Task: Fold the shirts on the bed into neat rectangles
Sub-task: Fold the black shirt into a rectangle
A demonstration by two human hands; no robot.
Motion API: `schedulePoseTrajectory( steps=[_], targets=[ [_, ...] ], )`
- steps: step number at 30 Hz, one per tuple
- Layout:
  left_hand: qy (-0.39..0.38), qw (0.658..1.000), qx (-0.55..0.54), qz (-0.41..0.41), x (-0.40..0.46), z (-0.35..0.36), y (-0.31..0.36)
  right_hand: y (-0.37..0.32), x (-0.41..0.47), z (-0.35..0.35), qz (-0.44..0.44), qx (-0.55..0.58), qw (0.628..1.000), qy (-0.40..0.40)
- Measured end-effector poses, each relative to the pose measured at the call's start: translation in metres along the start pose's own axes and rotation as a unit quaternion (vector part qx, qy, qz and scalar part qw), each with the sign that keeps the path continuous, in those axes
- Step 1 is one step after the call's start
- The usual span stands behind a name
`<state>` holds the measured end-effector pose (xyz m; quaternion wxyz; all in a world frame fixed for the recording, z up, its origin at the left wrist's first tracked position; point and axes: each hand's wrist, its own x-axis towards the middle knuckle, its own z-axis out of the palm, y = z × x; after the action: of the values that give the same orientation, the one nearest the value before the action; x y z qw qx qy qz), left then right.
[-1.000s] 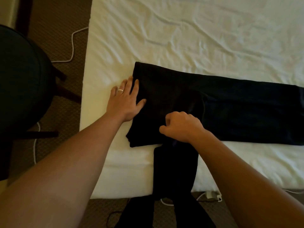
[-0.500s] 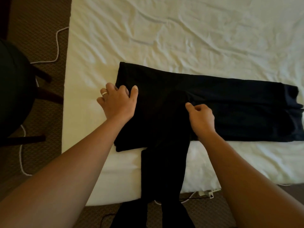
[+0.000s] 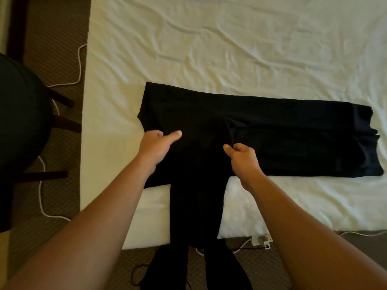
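A black shirt lies folded lengthwise into a long band across the near part of the white bed. One black sleeve hangs from the band over the bed's front edge toward the floor. My left hand grips the fabric at the band's left end, fingers curled under, thumb on top. My right hand pinches the cloth near the sleeve's root, at the middle of the band.
A dark round chair stands on the brown carpet left of the bed. A white cable runs along the floor there. A white plug and cord lie on the floor below the bed's front edge.
My left hand has slid from the band's left edge toward me and now grips the cloth. My right hand stays by the sleeve's root. The left end of the band looks lifted and rumpled.
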<state>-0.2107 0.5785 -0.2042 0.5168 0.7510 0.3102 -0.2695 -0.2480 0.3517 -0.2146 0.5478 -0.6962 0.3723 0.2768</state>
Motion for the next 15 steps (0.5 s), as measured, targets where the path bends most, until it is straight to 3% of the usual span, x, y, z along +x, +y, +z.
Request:
schedulePoseTrajectory(
  steps=[3, 5, 9, 15],
  targets=[
    [0.125, 0.976, 0.162, 0.075, -0.017, 0.007, -0.022, 0.005, -0.008, 0.0, -0.027, -0.024, 0.999, 0.039],
    [0.183, 0.96, 0.174, 0.122, -0.034, 0.013, -0.038, 0.011, -0.01, -0.001, -0.024, -0.027, 0.997, 0.064],
    [0.121, 0.971, 0.116, 0.169, -0.063, 0.02, -0.085, 0.026, -0.014, -0.006, -0.017, -0.02, 0.999, 0.02],
    [0.002, 0.995, 0.022, 0.093, -0.081, 0.031, -0.116, 0.04, -0.015, -0.008, -0.035, -0.05, 0.997, -0.039]
  ],
)
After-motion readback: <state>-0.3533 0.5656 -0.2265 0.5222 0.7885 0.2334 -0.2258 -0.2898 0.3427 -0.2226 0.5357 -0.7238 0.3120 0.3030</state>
